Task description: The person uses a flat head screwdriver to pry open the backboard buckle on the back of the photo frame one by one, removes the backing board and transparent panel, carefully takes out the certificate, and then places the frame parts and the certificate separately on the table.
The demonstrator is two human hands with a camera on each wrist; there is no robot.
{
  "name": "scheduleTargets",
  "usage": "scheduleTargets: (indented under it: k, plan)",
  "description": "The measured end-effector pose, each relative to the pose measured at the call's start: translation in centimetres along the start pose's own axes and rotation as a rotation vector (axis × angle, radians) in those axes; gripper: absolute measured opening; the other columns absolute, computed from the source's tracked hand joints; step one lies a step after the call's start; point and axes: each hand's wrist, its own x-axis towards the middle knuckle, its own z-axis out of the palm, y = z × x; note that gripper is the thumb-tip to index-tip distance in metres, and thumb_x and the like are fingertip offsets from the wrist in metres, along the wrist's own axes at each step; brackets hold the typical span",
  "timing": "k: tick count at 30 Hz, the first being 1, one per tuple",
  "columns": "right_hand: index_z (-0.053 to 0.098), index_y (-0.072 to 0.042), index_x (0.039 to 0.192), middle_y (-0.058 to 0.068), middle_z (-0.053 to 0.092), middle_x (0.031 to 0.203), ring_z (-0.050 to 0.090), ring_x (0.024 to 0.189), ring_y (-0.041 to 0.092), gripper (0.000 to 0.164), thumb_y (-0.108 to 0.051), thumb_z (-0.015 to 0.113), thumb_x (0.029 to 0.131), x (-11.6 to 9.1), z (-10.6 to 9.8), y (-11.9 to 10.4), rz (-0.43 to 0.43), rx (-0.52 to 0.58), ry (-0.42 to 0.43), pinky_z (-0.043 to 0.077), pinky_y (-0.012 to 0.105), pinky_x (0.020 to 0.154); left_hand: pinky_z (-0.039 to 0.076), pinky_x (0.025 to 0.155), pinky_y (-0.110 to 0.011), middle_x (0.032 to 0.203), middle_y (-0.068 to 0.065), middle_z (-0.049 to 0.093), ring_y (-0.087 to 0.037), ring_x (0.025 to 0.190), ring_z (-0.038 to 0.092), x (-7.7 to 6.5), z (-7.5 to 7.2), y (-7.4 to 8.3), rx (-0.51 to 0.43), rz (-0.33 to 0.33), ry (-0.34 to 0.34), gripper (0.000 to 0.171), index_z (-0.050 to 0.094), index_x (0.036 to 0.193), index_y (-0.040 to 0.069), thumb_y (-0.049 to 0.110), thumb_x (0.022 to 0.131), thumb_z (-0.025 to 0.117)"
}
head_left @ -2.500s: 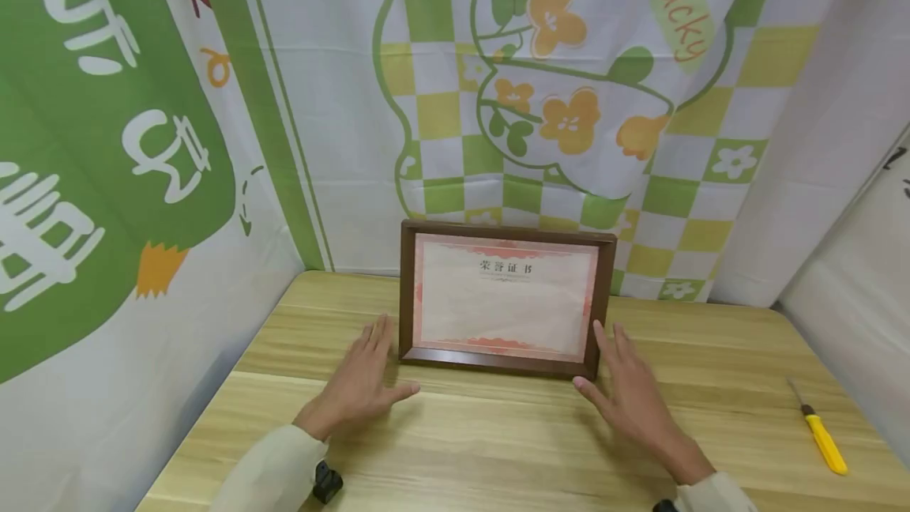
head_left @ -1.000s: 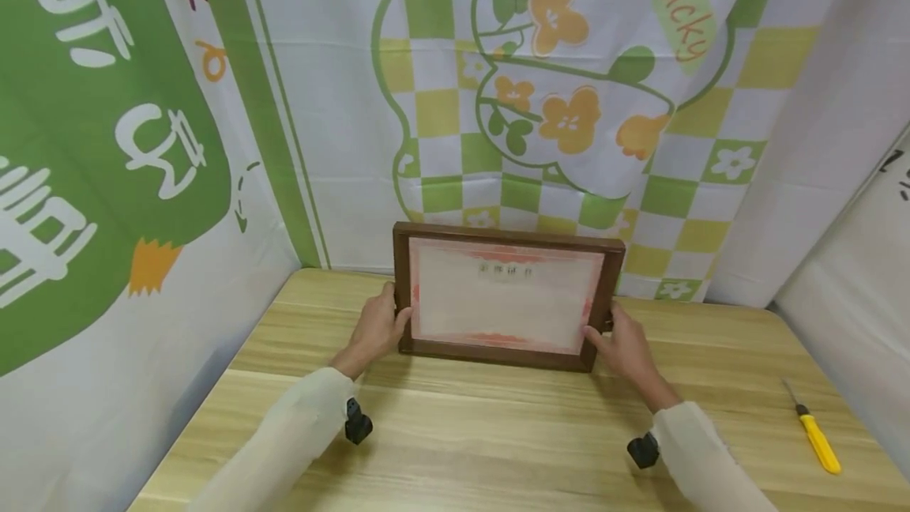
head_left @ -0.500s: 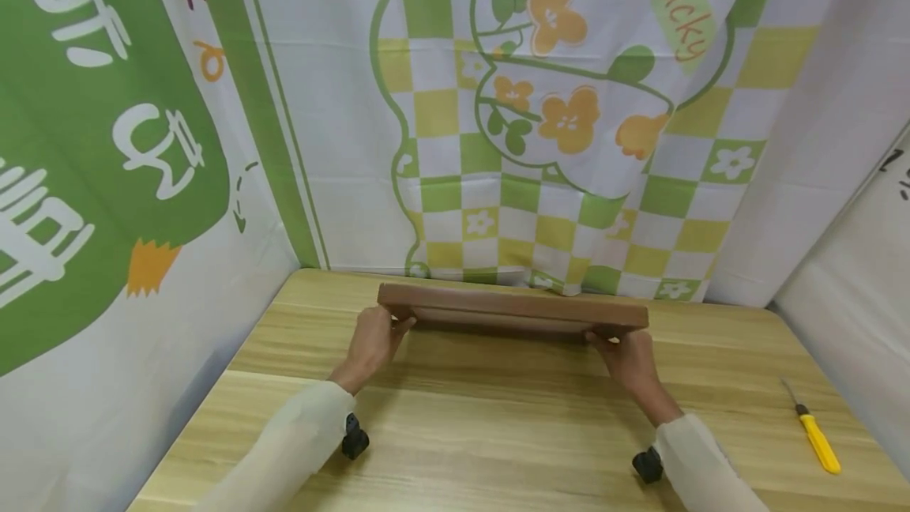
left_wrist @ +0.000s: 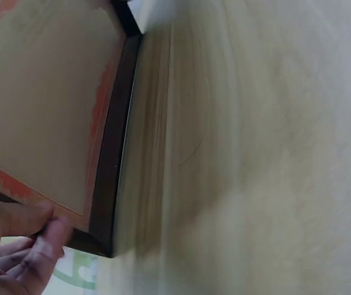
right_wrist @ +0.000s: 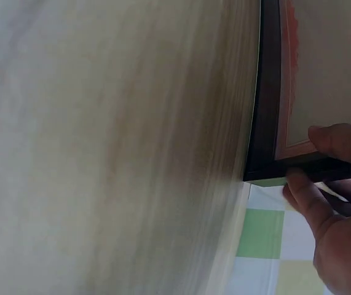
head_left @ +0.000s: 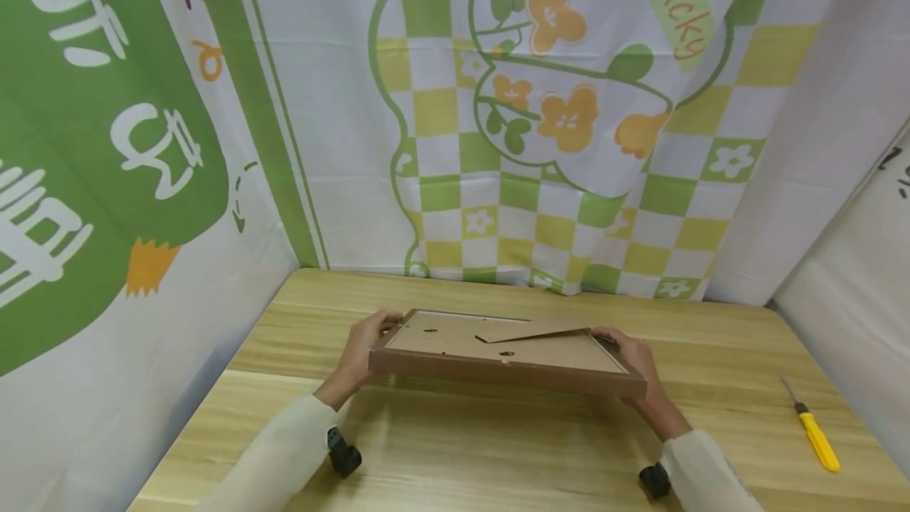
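Note:
A brown picture frame (head_left: 508, 374) is held back side up over the wooden table, tilted, its near edge raised. Its beige backing board (head_left: 455, 340) carries small dark hangers and a slanting support leg (head_left: 540, 330). The left hand (head_left: 361, 350) grips the frame's left end, while the right hand (head_left: 642, 366) grips its right end. In the left wrist view, the certificate (left_wrist: 40, 110) with its pink border shows on the underside, and the left thumb and fingers (left_wrist: 52, 243) pinch the rim. The right thumb and fingers (right_wrist: 310, 200) likewise clasp the rim in the right wrist view.
A screwdriver (head_left: 817, 437) with a yellow handle lies at the right of the table (head_left: 455, 457). Patterned green and white cloth (head_left: 441, 117) hangs behind the table and along its left side. Small black cameras (head_left: 344, 455) sit at both wrists.
Both hands, first open beside the upright frame, have taken hold of its sides. They have tipped the frame over, so its certificate face now points down and its back faces up.

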Motion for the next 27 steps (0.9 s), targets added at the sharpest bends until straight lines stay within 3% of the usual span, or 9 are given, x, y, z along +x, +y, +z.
scheduleTargets:
  k: [3,5,7,9,11,15,17,23,27]
  plan:
    - [0.058,0.011,0.114,0.027,0.064,0.107,0.063,0.093,0.041,0.074,-0.057,0.048,0.086,-0.1,-0.2,-0.4,0.124,-0.075,-0.09,0.052,0.048,0.077,0.051,0.091,-0.044,0.122,-0.025,0.058,-0.036,0.111,0.057,-0.2,-0.2,-0.1,-0.166,-0.229,-0.075,0.038,0.051,0.125,-0.006,0.012,0.092,0.052]
    - [0.056,0.01,0.118,0.028,0.062,0.113,0.061,0.098,0.043,0.058,-0.038,0.056,0.086,0.0,-0.3,-0.9,0.2,-0.11,-0.151,0.052,0.051,0.081,0.051,0.092,-0.038,0.126,-0.023,0.056,-0.034,0.114,0.056,-0.2,-0.3,-0.2,-0.254,-0.345,-0.099,0.036,0.049,0.129,-0.004,0.002,0.094,0.045]
    - [0.051,0.01,0.124,0.029,0.057,0.12,0.057,0.106,0.044,0.054,-0.027,0.059,0.085,0.0,-0.6,-1.2,0.252,-0.096,-0.206,0.049,0.053,0.087,0.051,0.09,-0.032,0.126,-0.021,0.057,-0.03,0.114,0.056,-0.2,-0.4,-0.3,-0.282,-0.41,-0.096,0.034,0.051,0.129,-0.001,0.004,0.096,0.041]
    - [0.046,0.01,0.128,0.029,0.053,0.126,0.054,0.112,0.045,0.057,-0.023,0.061,0.084,-0.2,-0.9,-1.2,0.277,-0.052,-0.256,0.047,0.053,0.091,0.052,0.087,-0.029,0.125,-0.018,0.059,-0.027,0.111,0.057,-0.2,-0.6,-0.2,-0.27,-0.442,-0.094,0.033,0.054,0.126,0.001,0.008,0.097,0.04]
    - [0.04,0.009,0.134,0.028,0.047,0.133,0.048,0.12,0.044,0.053,-0.019,0.054,0.091,-0.4,-1.2,-1.0,0.327,0.063,-0.311,0.042,0.054,0.097,0.052,0.081,-0.027,0.119,-0.015,0.063,-0.024,0.105,0.059,-0.1,-0.7,0.0,-0.231,-0.473,-0.087,0.03,0.061,0.12,0.003,0.015,0.097,0.044]
    - [0.034,0.005,0.139,0.026,0.039,0.141,0.042,0.126,0.042,0.049,0.005,0.043,0.091,-0.7,-1.5,-0.2,0.42,0.218,-0.414,0.042,0.049,0.099,0.053,0.082,-0.032,0.116,-0.014,0.065,-0.024,0.103,0.061,-0.3,-0.8,0.3,-0.251,-0.549,-0.107,0.035,0.062,0.118,0.004,0.027,0.095,0.049]
    - [0.032,0.005,0.14,0.025,0.036,0.143,0.039,0.129,0.041,0.05,0.009,0.039,0.091,-0.9,-1.5,0.2,0.474,0.285,-0.454,0.043,0.046,0.099,0.054,0.084,-0.032,0.116,-0.015,0.065,-0.024,0.104,0.062,-0.4,-0.5,0.3,-0.257,-0.565,-0.114,0.036,0.061,0.119,0.002,0.025,0.093,0.054]
    - [0.025,0.0,0.144,0.023,0.027,0.148,0.035,0.132,0.038,0.056,-0.021,0.046,0.097,-1.3,-1.2,0.2,0.66,0.447,-0.494,0.046,0.039,0.099,0.056,0.078,-0.03,0.117,-0.02,0.062,-0.022,0.098,0.064,-1.0,0.5,0.0,-0.296,-0.594,-0.146,0.043,0.055,0.123,-0.004,0.013,0.085,0.064]
    - [0.023,0.003,0.144,0.026,0.027,0.147,0.045,0.124,0.04,0.068,-0.025,0.056,0.091,-1.4,-0.8,-0.3,0.626,0.387,-0.484,0.053,0.032,0.089,0.057,0.078,-0.032,0.121,-0.023,0.059,-0.028,0.1,0.064,-1.3,1.2,-0.1,-0.244,-0.543,-0.147,0.044,0.054,0.124,-0.004,0.011,0.084,0.065]
